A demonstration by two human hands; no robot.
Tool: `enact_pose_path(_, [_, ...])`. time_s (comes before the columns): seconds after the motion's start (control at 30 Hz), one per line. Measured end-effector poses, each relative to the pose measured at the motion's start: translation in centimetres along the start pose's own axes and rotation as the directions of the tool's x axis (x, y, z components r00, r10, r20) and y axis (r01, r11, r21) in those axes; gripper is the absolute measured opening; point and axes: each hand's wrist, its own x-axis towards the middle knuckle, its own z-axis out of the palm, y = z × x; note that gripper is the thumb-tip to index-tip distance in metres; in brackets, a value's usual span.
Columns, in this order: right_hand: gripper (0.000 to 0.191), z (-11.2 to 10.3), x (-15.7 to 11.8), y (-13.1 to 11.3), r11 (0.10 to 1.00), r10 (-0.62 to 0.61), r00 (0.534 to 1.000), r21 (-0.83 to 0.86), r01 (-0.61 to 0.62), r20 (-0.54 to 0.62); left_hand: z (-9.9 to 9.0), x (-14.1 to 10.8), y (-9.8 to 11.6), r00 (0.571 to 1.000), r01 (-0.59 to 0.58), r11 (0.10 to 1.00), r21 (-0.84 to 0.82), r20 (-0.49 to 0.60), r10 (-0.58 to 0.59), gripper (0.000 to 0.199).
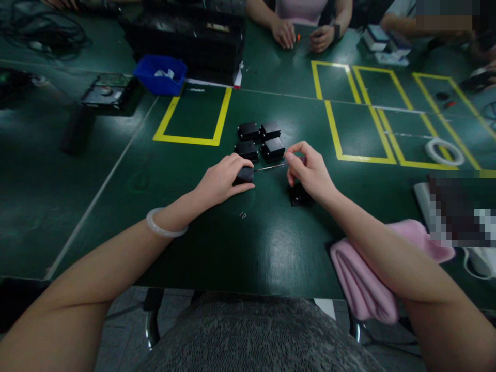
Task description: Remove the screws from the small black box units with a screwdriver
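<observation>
My left hand [228,178] grips a small black box [245,176] on the green table [217,248]. A screwdriver [271,166] is pinched in my right hand [304,168], its thin shaft pointing left with the tip at the box's right side. Four more black boxes [273,148] stand in two rows just beyond my hands. Partly under my right hand lies another black part [299,195], its shape half hidden. A few tiny screws [243,215] lie nearer to me, below the held box.
A blue bin [160,77] and a large black case [186,41] stand at the back left. Yellow tape [188,140] marks rectangles. At right are a white tape roll [444,152] and a pink cloth [364,279]. Another person's hands [284,34] work across the table.
</observation>
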Motion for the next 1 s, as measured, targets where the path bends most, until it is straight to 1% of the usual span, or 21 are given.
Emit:
enact_pose_path(0.3, [0.020, 0.11, 0.05, 0.20, 0.998, -0.018, 1.000, 0.064, 0.018, 0.002, 0.06, 0.04, -0.06, 1.000, -0.003, 1.000, 0.003, -0.004, 0.003, 0.041])
enact_pose_path(0.53, [0.025, 0.07, 0.00, 0.26, 1.000, -0.021, 1.000, 0.018, 0.022, -0.015, -0.06, 0.02, 0.05, 1.000, 0.003, 1.000, 0.002, 0.005, -0.003, 0.041])
enact_pose_path(0.77, [0.020, 0.09, 0.05, 0.30, 0.999, -0.021, 1.000, 0.043, 0.021, 0.004, -0.04, 0.03, 0.05, 1.000, 0.007, 1.000, 0.000, 0.008, -0.007, 0.040])
enact_pose_path(1.0, [0.028, -0.02, 0.04, 0.17, 1.000, -0.015, 1.000, 0.008, 0.015, 0.004, -0.04, 0.05, 0.08, 1.000, 0.008, 1.000, 0.007, 0.004, -0.008, 0.040])
